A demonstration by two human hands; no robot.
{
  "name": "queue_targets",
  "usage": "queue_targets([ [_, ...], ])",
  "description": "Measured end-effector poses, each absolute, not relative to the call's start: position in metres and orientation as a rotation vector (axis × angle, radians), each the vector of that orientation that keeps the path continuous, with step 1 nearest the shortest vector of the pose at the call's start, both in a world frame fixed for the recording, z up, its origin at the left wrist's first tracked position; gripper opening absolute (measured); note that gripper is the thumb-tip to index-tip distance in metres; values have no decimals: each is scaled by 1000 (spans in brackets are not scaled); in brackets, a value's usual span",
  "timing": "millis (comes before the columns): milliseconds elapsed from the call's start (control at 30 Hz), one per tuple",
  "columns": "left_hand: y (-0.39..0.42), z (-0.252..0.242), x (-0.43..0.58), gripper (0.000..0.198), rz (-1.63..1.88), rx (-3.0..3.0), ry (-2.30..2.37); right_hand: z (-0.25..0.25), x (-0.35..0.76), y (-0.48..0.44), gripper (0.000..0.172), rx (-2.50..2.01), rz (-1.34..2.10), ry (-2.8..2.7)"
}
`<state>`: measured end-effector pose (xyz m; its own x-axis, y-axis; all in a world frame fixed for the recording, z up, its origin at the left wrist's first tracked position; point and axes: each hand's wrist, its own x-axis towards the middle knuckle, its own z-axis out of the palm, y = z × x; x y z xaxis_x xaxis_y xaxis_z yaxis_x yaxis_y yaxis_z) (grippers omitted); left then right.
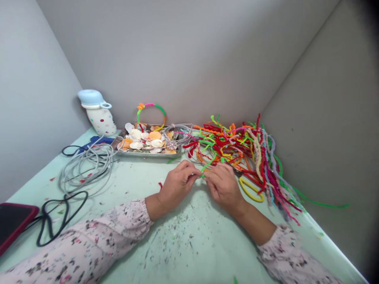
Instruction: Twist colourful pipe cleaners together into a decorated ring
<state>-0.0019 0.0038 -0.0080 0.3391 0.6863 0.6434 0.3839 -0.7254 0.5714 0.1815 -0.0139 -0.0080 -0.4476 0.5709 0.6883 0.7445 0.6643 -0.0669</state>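
My left hand (179, 182) and my right hand (224, 184) meet over the middle of the table, fingertips pinched close together. Between them is a bright green pipe cleaner (209, 163), its upper part sticking up past the fingers. Both hands are closed on it; the bit right at the fingertips is mostly covered. Just beyond my right hand lies a big heap of colourful pipe cleaners (227, 142). The yellow handle of a pair of scissors (251, 196) pokes out from under the heap, beside my right hand.
A metal tray (148, 154) of seashells stands at the back, with a multicoloured pipe-cleaner ring (164, 112) upright on it. Grey cable (85, 169), black cord (44, 221) and a red-edged phone (17, 221) lie left. A white bottle (101, 119) leans near the wall.
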Motion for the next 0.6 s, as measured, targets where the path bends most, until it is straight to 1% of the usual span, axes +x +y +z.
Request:
queue_targets([
  [200, 3, -7, -3, 11, 1229, 2346, 1033, -6, 180, -15, 18, -1022, -396, -2207],
  [467, 0, -8, -3, 13, 1267, 2366, 1032, -5, 179, -15, 16, -1051, -461, -2215],
  [600, 0, -8, -4, 13, 1200, 2418, 1106, -6, 180, -13, 16, -1044, -518, -2227],
])
